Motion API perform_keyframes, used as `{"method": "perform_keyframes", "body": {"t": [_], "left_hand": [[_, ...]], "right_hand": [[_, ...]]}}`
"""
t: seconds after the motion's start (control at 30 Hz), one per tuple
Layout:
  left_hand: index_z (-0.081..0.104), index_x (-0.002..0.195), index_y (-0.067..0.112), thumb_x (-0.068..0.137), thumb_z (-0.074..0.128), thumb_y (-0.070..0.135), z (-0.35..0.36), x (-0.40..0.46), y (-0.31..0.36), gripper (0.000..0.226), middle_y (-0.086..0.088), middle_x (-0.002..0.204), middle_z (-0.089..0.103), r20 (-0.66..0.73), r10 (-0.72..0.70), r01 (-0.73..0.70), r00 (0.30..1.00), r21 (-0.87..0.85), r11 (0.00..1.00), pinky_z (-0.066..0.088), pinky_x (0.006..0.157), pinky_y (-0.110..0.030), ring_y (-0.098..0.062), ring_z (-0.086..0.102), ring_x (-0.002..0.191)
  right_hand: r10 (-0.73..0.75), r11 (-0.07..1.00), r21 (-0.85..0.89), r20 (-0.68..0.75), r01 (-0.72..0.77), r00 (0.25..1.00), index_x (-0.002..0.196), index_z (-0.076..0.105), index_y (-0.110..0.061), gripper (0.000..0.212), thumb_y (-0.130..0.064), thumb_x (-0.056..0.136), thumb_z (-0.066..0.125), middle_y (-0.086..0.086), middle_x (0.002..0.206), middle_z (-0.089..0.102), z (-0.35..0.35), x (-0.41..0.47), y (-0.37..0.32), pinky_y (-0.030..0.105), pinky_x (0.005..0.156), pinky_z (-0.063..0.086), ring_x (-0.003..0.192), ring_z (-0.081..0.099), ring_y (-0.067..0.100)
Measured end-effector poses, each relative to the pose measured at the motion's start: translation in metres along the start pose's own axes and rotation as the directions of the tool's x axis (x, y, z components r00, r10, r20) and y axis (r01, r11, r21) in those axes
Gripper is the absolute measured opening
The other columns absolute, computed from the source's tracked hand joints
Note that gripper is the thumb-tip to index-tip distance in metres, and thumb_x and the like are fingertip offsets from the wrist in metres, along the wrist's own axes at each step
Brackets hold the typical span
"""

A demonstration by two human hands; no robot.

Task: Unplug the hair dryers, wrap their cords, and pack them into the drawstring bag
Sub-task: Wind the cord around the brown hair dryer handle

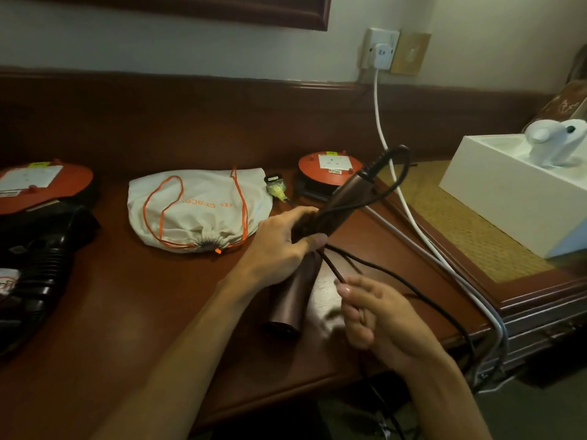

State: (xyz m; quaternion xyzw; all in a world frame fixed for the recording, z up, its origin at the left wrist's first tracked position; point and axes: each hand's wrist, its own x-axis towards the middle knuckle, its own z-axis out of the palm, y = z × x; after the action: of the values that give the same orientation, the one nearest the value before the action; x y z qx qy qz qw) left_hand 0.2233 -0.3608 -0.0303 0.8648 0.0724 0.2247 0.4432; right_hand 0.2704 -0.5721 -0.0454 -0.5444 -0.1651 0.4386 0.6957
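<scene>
Meanwhile the left hand (279, 246) gripped the brown dryer (305, 258) at the worktop's (127, 312) centre, its handle pointing toward 1 o'clock. The right hand (378, 319) pinched its black cord (333, 268) just at 5 o'clock of it. At 10 o'clock lay the cinched bag (197, 211).

We see left hand (282, 239) at frame centre gripping brown hair dryer (305, 249), nozzle down on wooden worktop (127, 312). Right hand (381, 319), lower right, pinches dryer's dark cord (374, 265). White drawstring bag (197, 211) with orange strings lies upper centre, closed. Black hair dryer (41, 265) at left edge. White plug (382, 55) sits in wall socket, upper right.
</scene>
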Motion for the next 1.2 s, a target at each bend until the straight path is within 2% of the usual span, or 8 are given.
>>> {"method": "perform_keyframes", "body": {"t": [0.13,0.27,0.37,0.47,0.57,0.77,1.03,1.2], "left_hand": [[0.057,0.121,0.036,0.091,0.072,0.033,-0.001,-0.002,0.001,0.034,0.012,0.119,0.067,0.023,-0.027,0.028,0.999,-0.061,0.998,0.044,0.11,-0.047,-0.011,0.06,0.119],[0.054,0.12,0.042,0.087,0.067,0.044,0.003,-0.011,0.004,0.036,0.032,0.109,0.058,0.07,0.021,-0.025,0.997,0.062,0.998,0.032,0.115,-0.055,-0.001,0.052,0.119],[0.055,0.127,0.036,0.087,0.07,0.038,-0.009,-0.019,0.002,0.042,0.014,0.122,0.064,0.119,0.017,-0.015,0.993,-0.017,1.0,0.043,0.11,-0.05,-0.009,0.056,0.123],[0.051,0.133,0.038,0.088,0.074,0.029,-0.017,-0.034,0.008,0.051,0.014,0.127,0.063,0.225,0.063,-0.071,0.972,0.029,0.997,0.041,0.11,-0.049,-0.01,0.052,0.129],[0.043,0.142,0.034,0.087,0.077,0.029,-0.016,-0.053,0.02,0.065,0.016,0.13,0.06,0.27,0.111,-0.162,0.956,0.177,0.971,0.02,0.121,-0.044,0.002,0.041,0.133],[0.018,0.155,0.028,0.089,0.072,0.028,-0.001,-0.062,0.043,0.084,0.007,0.136,0.058,0.341,0.131,-0.271,0.931,0.406,0.873,-0.005,0.124,-0.032,-0.005,0.036,0.14],[0.042,0.112,0.029,0.089,0.071,0.037,0.004,-0.059,0.04,0.038,0.012,0.108,0.054,0.195,0.028,-0.109,0.98,0.419,0.902,0.009,0.123,-0.044,-0.006,0.045,0.109],[0.025,0.141,0.032,0.089,0.07,0.035,0.007,-0.049,0.044,0.069,0.006,0.117,0.057,0.22,-0.046,-0.057,0.974,0.44,0.896,0.007,0.124,-0.049,-0.015,0.045,0.124]], "right_hand": [[0.07,0.995,0.068,0.066,-0.075,0.995,0.105,0.066,0.007,0.027,-0.017,0.094,0.058,0.014,0.058,0.043,0.006,-0.053,0.019,0.023,0.033,0.035,0.031,0.04,0.019],[0.059,0.946,-0.319,-0.017,-0.061,0.998,0.099,0.07,0.006,0.038,-0.03,0.092,0.061,0.014,0.058,0.05,-0.02,-0.067,0.009,0.03,0.041,0.04,0.038,0.049,0.023],[-0.073,0.7,-0.713,-0.138,-0.048,0.988,0.077,0.068,0.006,0.062,-0.056,0.076,0.066,0.012,0.056,0.055,-0.045,-0.056,-0.014,0.033,0.042,0.037,0.042,0.048,0.024],[-0.192,0.407,-0.913,-0.063,0.021,0.979,0.074,0.073,-0.004,0.065,-0.069,0.068,0.065,0.014,0.069,0.071,-0.064,-0.024,-0.046,0.045,0.058,0.052,0.061,0.065,0.033],[-0.219,0.22,-0.961,0.12,0.169,0.968,0.073,0.071,-0.007,0.052,-0.059,0.073,0.075,0.011,0.068,0.068,-0.075,0.016,-0.075,0.051,0.062,0.054,0.063,0.065,0.028],[-0.174,0.007,-0.986,0.162,0.166,0.971,0.072,0.067,-0.01,0.034,-0.04,0.074,0.084,0.006,0.071,0.065,-0.026,0.063,-0.117,0.038,0.061,0.052,0.066,0.06,0.02],[-0.259,-0.124,-0.96,0.277,0.253,0.925,0.065,0.067,-0.014,0.032,-0.038,0.071,0.087,0.003,0.064,0.063,0.018,0.048,-0.15,0.039,0.057,0.053,0.063,0.061,0.021],[0.077,-0.145,-0.908,0.386,0.394,0.919,0.078,0.072,-0.022,0.015,-0.031,0.091,0.07,-0.003,0.066,0.066,0.047,0.011,-0.149,0.025,0.052,0.048,0.061,0.061,0.013]]}}
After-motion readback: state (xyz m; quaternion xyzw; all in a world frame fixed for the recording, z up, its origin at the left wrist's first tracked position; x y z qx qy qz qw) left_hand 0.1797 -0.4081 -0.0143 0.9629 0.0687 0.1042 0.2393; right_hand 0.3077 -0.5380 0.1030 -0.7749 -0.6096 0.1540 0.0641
